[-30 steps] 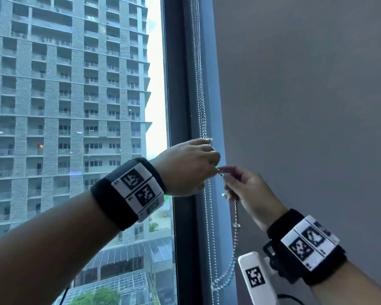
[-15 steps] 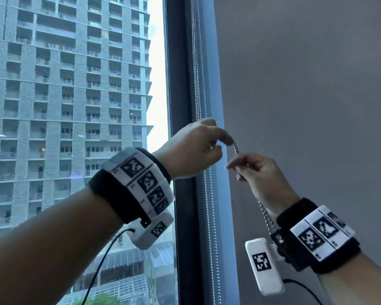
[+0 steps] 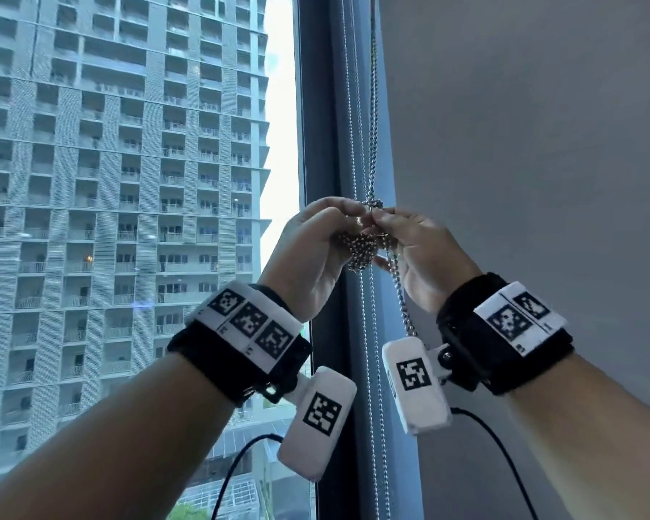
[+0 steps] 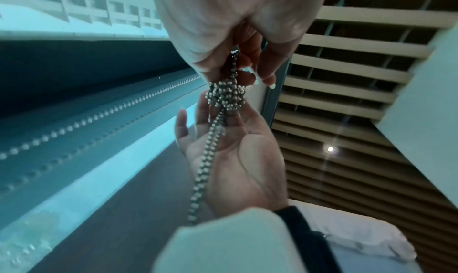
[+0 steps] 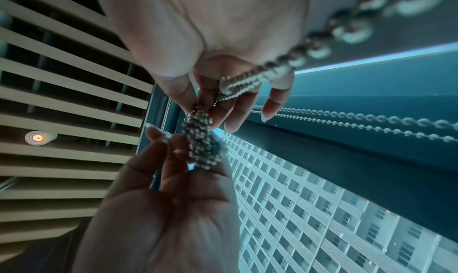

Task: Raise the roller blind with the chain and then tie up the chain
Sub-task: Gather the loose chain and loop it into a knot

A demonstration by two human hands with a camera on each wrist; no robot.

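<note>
A silver bead chain (image 3: pixel 372 106) hangs twisted beside the dark window frame (image 3: pixel 316 106). At chest height it ends in a knot (image 3: pixel 373 204) over a gathered bunch of loops (image 3: pixel 364 249). My left hand (image 3: pixel 359 216) pinches the bunch from the left, and my right hand (image 3: pixel 381 218) pinches the chain just under the knot from the right. In the right wrist view, thumb and forefinger of my right hand (image 5: pixel 200 105) nip the top of the bunch (image 5: pixel 203 146). One strand (image 4: pixel 205 159) trails over the right palm toward the wrist. No roller blind is in view.
A second straight pair of bead chains (image 3: pixel 366 332) hangs along the frame behind my hands. A grey wall (image 3: pixel 522 182) stands to the right and the window glass with a high-rise (image 3: pixel 109 182) to the left. Slatted ceiling (image 4: pixel 347 71) above; a pillow (image 4: pixel 359 242) below.
Both hands have risen and come together. The chain that hung loose below my right hand is now gathered into a bunch between the fingers, with a knot above it.
</note>
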